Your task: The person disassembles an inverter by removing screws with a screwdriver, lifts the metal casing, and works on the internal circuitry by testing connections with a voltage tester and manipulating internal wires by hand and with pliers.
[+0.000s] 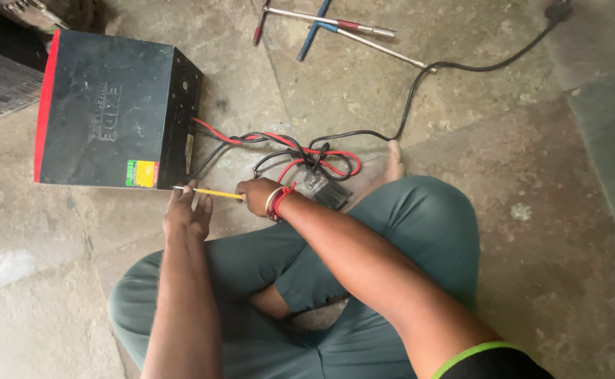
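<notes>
— What was the right hand [257, 196] doing?

— Its grip was pinched around the yellow handle of a screwdriver [212, 192], which lay nearly level just above the floor [546, 231]. The metal tip reached the lower corner of the black box [107, 109], at its rear panel.

— And the left hand [186, 212]?

— It lay beside the shaft, fingers spread and loosely extended toward the box (I couldn't tell whether the fingertips touched the shaft or only hovered near it). It gripped nothing.

— Where did the box sit?

— On the floor, in front of the person's knees, with a red strip along its far-left edge and a small coloured sticker near the close corner.

— Anything coming out of it?

— Red and black wires [286, 151] ran from the rear panel and looped into a tangle just beyond the right wrist, which wore red and white bangles. A black cable [419, 77] led off toward the upper right.

— Other tools?

— Two T-handled wrenches [335, 28] lay well apart from the hands, at the top. The person sat cross-legged in green trousers.
</notes>
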